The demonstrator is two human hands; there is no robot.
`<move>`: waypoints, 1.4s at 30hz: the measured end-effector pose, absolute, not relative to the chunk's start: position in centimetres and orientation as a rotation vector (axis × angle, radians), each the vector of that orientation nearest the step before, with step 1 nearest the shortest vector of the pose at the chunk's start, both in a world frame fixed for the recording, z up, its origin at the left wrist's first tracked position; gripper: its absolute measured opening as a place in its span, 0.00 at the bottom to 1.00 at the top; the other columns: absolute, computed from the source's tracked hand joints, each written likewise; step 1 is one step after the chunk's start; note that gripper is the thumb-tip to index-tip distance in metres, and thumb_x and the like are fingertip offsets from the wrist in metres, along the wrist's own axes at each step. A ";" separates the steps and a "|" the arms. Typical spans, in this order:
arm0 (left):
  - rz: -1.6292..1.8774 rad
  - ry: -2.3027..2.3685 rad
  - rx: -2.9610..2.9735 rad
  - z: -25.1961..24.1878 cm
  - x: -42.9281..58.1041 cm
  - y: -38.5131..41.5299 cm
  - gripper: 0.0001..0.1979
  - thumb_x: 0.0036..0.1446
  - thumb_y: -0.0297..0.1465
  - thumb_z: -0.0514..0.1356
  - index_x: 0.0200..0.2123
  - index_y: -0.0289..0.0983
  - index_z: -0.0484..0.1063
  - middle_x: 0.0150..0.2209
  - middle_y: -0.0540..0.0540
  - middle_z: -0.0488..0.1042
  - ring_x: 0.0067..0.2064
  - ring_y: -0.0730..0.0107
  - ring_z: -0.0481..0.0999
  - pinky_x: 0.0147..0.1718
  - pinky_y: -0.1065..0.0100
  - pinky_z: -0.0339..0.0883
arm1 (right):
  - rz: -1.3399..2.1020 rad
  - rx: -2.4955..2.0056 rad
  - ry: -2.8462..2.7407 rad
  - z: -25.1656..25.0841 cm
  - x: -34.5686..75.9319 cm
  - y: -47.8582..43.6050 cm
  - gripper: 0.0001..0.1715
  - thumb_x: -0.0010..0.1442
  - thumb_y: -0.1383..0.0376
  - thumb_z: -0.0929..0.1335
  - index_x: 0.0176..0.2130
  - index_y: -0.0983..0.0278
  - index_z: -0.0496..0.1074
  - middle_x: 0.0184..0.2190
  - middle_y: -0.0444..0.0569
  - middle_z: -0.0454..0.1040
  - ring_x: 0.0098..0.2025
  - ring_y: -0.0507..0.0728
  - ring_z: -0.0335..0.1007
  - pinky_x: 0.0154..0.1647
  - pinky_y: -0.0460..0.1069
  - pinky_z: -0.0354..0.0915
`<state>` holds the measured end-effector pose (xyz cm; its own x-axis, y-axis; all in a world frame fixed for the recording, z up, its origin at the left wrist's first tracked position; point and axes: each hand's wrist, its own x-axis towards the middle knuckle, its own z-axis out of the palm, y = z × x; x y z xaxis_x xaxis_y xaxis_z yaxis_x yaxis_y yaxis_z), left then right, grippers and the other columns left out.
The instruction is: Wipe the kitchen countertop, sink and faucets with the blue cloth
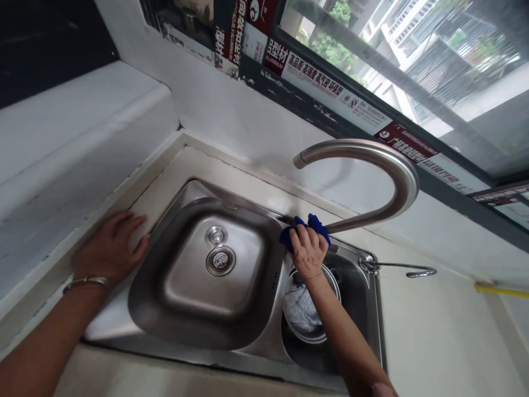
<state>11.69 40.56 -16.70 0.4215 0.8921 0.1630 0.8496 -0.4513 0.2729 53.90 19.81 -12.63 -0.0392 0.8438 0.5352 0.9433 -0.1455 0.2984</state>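
Note:
My right hand is closed on a blue cloth, pressed against the base of the curved steel faucet behind the divider of the double sink. The faucet's foot is hidden by the cloth and fingers. My left hand rests on the counter at the sink's left edge, its fingers apart and holding nothing. In the large left basin sits a round drain strainer with a small metal cap beside it.
Under my right forearm, a round metal colander with something whitish inside stands in the smaller right basin. A thin second tap rises at the right rim. A yellow pipe runs along the wall. The window frame carries printed labels.

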 end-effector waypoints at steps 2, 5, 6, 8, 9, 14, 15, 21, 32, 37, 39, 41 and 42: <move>0.426 1.575 2.502 -16.6 11.8 40.4 0.35 0.68 0.51 0.41 0.62 0.32 0.69 0.65 0.35 0.65 0.65 0.46 0.67 0.65 0.45 0.65 | -0.886 -2.077 -1.909 -14.2 53.9 19.1 0.15 0.69 0.70 0.66 0.53 0.59 0.75 0.54 0.52 0.78 0.56 0.60 0.67 0.56 0.56 0.51; 0.451 1.577 2.497 -16.8 11.8 40.4 0.34 0.69 0.51 0.43 0.62 0.33 0.69 0.66 0.36 0.64 0.67 0.48 0.64 0.70 0.47 0.59 | -0.643 -2.172 -1.975 -16.1 53.8 18.1 0.20 0.65 0.70 0.67 0.55 0.58 0.75 0.57 0.52 0.76 0.58 0.62 0.66 0.53 0.55 0.52; 0.466 1.568 2.504 -16.9 11.7 40.5 0.34 0.69 0.51 0.43 0.62 0.34 0.69 0.66 0.35 0.64 0.68 0.49 0.63 0.71 0.47 0.57 | -0.535 -2.210 -2.006 -16.8 53.6 17.8 0.21 0.63 0.71 0.68 0.54 0.58 0.75 0.57 0.53 0.76 0.56 0.62 0.67 0.52 0.55 0.53; 0.468 1.554 2.510 -17.0 11.8 40.5 0.33 0.69 0.50 0.44 0.63 0.35 0.69 0.66 0.36 0.64 0.69 0.50 0.62 0.71 0.48 0.57 | -0.322 -2.281 -2.024 -17.9 53.3 17.2 0.24 0.58 0.71 0.70 0.54 0.58 0.76 0.58 0.53 0.76 0.51 0.62 0.69 0.47 0.54 0.53; 0.462 1.556 2.503 -17.0 11.9 40.5 0.32 0.69 0.50 0.44 0.63 0.35 0.68 0.66 0.36 0.64 0.69 0.50 0.63 0.70 0.48 0.58 | -0.238 -2.312 -1.999 -18.4 53.0 17.1 0.26 0.55 0.71 0.70 0.53 0.58 0.76 0.58 0.53 0.75 0.49 0.62 0.69 0.46 0.54 0.53; 0.440 1.588 2.475 -16.1 12.4 40.3 0.35 0.69 0.52 0.42 0.61 0.33 0.70 0.65 0.34 0.65 0.67 0.46 0.65 0.68 0.44 0.62 | -0.074 -2.296 -1.713 -19.5 51.1 16.3 0.21 0.55 0.69 0.68 0.48 0.58 0.77 0.53 0.50 0.76 0.48 0.62 0.70 0.49 0.55 0.54; 0.454 1.581 2.481 -15.9 12.4 40.3 0.35 0.68 0.52 0.42 0.61 0.33 0.70 0.65 0.34 0.65 0.68 0.47 0.64 0.69 0.45 0.61 | -0.064 -2.241 -1.666 -19.5 50.6 15.9 0.19 0.56 0.69 0.68 0.47 0.58 0.77 0.51 0.50 0.77 0.48 0.62 0.70 0.50 0.55 0.55; 0.346 1.625 2.449 -16.2 12.0 40.4 0.35 0.69 0.53 0.41 0.63 0.35 0.68 0.67 0.35 0.63 0.67 0.43 0.65 0.66 0.39 0.63 | 0.054 -1.932 -1.348 -17.9 48.5 12.1 0.16 0.61 0.69 0.63 0.45 0.58 0.75 0.46 0.50 0.76 0.50 0.62 0.71 0.53 0.57 0.63; 0.396 1.604 2.490 -16.5 11.6 40.7 0.36 0.69 0.54 0.43 0.63 0.34 0.69 0.66 0.35 0.64 0.67 0.44 0.64 0.69 0.44 0.60 | -0.610 -2.018 -1.462 -16.2 52.8 16.3 0.09 0.63 0.63 0.67 0.42 0.56 0.78 0.48 0.53 0.70 0.54 0.67 0.65 0.56 0.62 0.60; 0.368 1.601 2.518 -15.9 11.9 40.5 0.36 0.69 0.53 0.43 0.62 0.34 0.69 0.65 0.34 0.65 0.67 0.44 0.64 0.68 0.43 0.63 | -0.447 -1.994 -1.683 -20.3 54.0 17.0 0.10 0.62 0.64 0.67 0.41 0.57 0.79 0.45 0.50 0.75 0.49 0.62 0.68 0.52 0.57 0.56; 0.394 1.574 2.533 -15.9 11.8 40.4 0.34 0.69 0.52 0.44 0.62 0.33 0.69 0.65 0.34 0.65 0.67 0.44 0.64 0.68 0.44 0.63 | -0.351 -1.951 -1.665 -20.7 54.1 16.8 0.09 0.62 0.64 0.67 0.40 0.57 0.79 0.44 0.49 0.75 0.46 0.60 0.69 0.51 0.55 0.57; 0.415 1.559 2.535 -16.0 11.6 40.4 0.33 0.69 0.51 0.45 0.62 0.34 0.69 0.65 0.34 0.65 0.68 0.44 0.63 0.68 0.44 0.62 | -0.288 -1.958 -1.594 -20.5 53.8 16.5 0.10 0.62 0.64 0.66 0.40 0.58 0.78 0.44 0.49 0.76 0.46 0.60 0.70 0.51 0.55 0.58; 0.417 1.559 2.535 -16.1 11.5 40.5 0.32 0.69 0.51 0.46 0.62 0.35 0.69 0.65 0.34 0.64 0.68 0.43 0.63 0.68 0.43 0.62 | -0.257 -1.979 -1.551 -20.3 53.4 16.3 0.10 0.61 0.64 0.66 0.39 0.58 0.78 0.44 0.49 0.76 0.47 0.60 0.70 0.52 0.55 0.58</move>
